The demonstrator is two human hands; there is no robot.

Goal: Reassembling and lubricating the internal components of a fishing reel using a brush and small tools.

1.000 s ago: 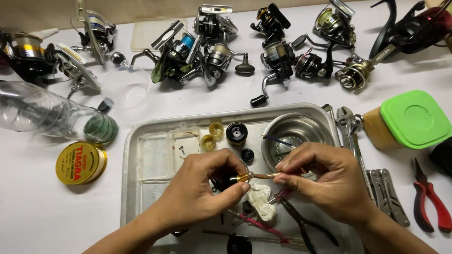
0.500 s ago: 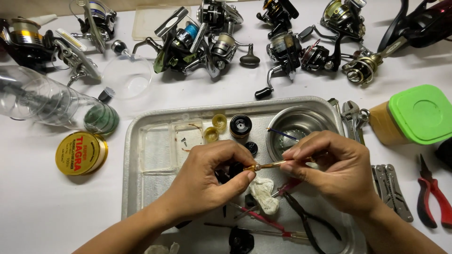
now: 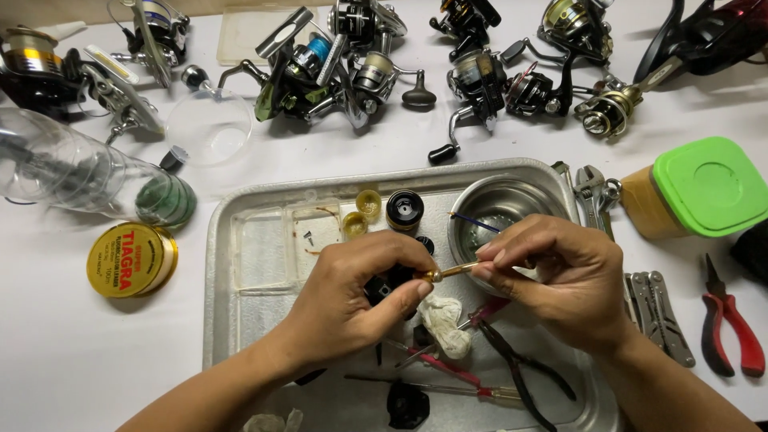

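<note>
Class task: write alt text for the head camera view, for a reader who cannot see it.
Two bare hands, left hand and right hand, pinch a thin brass-coloured rod between them over a metal tray of small parts, a steel bowl and a crumpled white cloth. Fishing reels line the white table behind.

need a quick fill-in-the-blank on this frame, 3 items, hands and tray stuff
1. Both hands pinch a thin ____-coloured shaft between their fingertips, over the metal tray.
2. The round steel bowl sits in the tray's far ____ corner.
3. The square container right of the tray has a ____ lid.

Missing words: brass; right; green
</note>
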